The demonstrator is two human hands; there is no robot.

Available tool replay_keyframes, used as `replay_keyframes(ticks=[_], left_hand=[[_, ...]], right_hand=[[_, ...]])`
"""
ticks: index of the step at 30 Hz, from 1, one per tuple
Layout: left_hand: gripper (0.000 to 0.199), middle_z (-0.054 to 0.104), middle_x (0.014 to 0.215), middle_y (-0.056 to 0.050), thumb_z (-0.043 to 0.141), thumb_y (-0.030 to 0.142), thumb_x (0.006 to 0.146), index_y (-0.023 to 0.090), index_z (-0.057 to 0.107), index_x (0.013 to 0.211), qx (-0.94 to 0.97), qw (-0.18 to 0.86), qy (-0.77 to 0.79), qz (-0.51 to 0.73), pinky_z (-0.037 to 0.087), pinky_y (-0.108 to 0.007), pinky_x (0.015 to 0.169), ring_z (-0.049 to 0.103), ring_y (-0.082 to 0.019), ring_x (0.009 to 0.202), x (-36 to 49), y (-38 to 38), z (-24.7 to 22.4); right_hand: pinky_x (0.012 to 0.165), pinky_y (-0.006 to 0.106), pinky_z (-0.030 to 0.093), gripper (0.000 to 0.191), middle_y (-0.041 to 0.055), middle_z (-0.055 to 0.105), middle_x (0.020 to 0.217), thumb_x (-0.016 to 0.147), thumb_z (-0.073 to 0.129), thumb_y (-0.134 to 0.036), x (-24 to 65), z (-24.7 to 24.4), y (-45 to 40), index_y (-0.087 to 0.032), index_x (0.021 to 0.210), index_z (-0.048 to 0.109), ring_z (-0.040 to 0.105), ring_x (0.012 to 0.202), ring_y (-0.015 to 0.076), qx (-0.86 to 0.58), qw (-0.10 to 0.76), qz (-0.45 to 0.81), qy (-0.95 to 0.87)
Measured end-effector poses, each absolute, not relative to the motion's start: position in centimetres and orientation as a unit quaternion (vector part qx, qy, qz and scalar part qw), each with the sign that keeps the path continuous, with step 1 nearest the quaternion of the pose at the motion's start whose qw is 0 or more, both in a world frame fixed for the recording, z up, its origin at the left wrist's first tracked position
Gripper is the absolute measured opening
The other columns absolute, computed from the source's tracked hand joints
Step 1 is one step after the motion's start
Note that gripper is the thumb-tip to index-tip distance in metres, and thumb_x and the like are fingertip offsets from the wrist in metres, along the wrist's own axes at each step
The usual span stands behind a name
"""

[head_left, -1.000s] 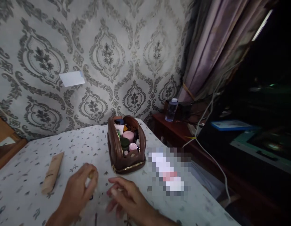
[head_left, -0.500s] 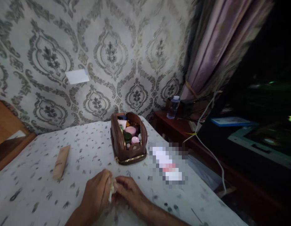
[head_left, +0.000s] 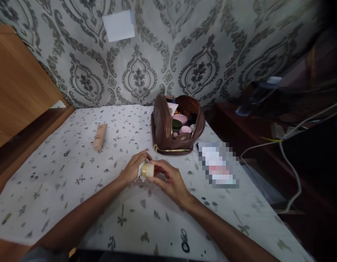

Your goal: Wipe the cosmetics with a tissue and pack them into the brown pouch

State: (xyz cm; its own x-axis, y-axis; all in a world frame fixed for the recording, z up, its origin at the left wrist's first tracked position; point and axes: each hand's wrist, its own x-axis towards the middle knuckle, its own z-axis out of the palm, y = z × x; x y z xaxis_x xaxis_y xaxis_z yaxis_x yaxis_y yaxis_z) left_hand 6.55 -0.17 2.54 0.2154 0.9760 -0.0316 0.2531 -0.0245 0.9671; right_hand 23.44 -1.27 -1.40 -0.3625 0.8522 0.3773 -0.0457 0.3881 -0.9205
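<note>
Between both hands is a small cream jar with a gold band [head_left: 148, 170]. My right hand [head_left: 171, 179] grips the jar from the right, thumb and fingers on its sides. My left hand [head_left: 135, 168] is closed around a crumpled white tissue [head_left: 140, 172] pressed against the jar's left end. Behind the hands stands an open brown toiletry bag [head_left: 164, 127], packed with pink and dark green lidded jars and other items. A beige tube [head_left: 100, 137] lies on the patterned white cloth [head_left: 83, 196] at the left.
A pixelated phone-like object [head_left: 217, 163] lies right of the bag. Beyond the cloth's right edge are white cables [head_left: 293, 174] and a clear bottle [head_left: 257, 96] on a dark red surface. Wooden furniture [head_left: 23, 87] borders the left; a patterned wall is behind.
The view has tilted down and shifted, so the bag and tube appear higher and farther right. The jar between my hands now shows clearly, with the tissue at its left end.
</note>
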Motion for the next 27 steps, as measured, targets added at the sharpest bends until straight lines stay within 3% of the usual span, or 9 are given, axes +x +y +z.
replay_keyframes(ticks=[5, 8, 16, 21, 27], left_hand=[[0.043, 0.050, 0.065, 0.002, 0.034, 0.057, 0.095, 0.021, 0.053, 0.080, 0.558, 0.497, 0.537, 0.391, 0.040, -0.026, 0.051, 0.047, -0.015, 0.058, 7.2, -0.8, 1.9], [0.047, 0.051, 0.067, 0.002, 0.029, 0.061, 0.097, 0.021, 0.052, 0.088, 0.571, 0.480, 0.524, 0.411, 0.042, -0.027, 0.053, 0.048, -0.014, 0.058, 7.4, -1.1, 1.4], [0.044, 0.057, 0.073, 0.002, 0.033, 0.055, 0.099, 0.018, 0.047, 0.119, 0.730, 0.274, 0.506, 0.369, 0.045, -0.030, 0.068, 0.057, -0.017, 0.067, 6.7, -1.8, 0.6], [0.056, 0.063, 0.101, -0.010, 0.034, 0.064, 0.097, 0.017, 0.048, 0.123, 0.843, 0.067, 0.414, 0.336, 0.051, -0.034, 0.076, 0.064, -0.023, 0.092, 5.6, -1.2, -0.6], [0.051, 0.065, 0.095, -0.010, 0.032, 0.060, 0.099, 0.016, 0.050, 0.117, 0.869, -0.023, 0.390, 0.304, 0.052, -0.030, 0.068, 0.067, -0.022, 0.087, 4.9, -0.6, -1.5]], right_hand=[[0.078, 0.034, 0.054, 0.030, 0.0076, 0.068, 0.105, 0.086, 0.072, -0.037, 23.3, -0.8, -1.3, -0.024, 0.112, 0.067, 0.064, 0.087, 0.0203, -0.350, 0.494, 0.396, -0.691], [0.074, 0.034, 0.053, 0.031, 0.0060, 0.069, 0.097, 0.082, 0.075, -0.037, 23.2, -0.9, -1.3, -0.023, 0.108, 0.067, 0.063, 0.082, 0.0201, -0.383, 0.496, 0.400, -0.669], [0.065, 0.027, 0.047, 0.034, 0.0002, 0.065, 0.080, 0.077, 0.079, -0.044, 23.0, -0.7, -1.7, -0.020, 0.095, 0.063, 0.057, 0.070, 0.0149, -0.406, 0.467, 0.517, -0.591], [0.046, 0.023, 0.036, 0.045, -0.0032, 0.056, 0.061, 0.080, 0.069, -0.063, 23.0, -0.4, -1.5, -0.019, 0.084, 0.060, 0.049, 0.049, 0.0107, -0.341, 0.413, 0.711, -0.456], [0.040, 0.019, 0.029, 0.046, -0.0050, 0.053, 0.056, 0.075, 0.075, -0.062, 23.0, -0.5, -1.3, -0.018, 0.080, 0.060, 0.044, 0.045, 0.0074, -0.313, 0.392, 0.768, -0.398]])
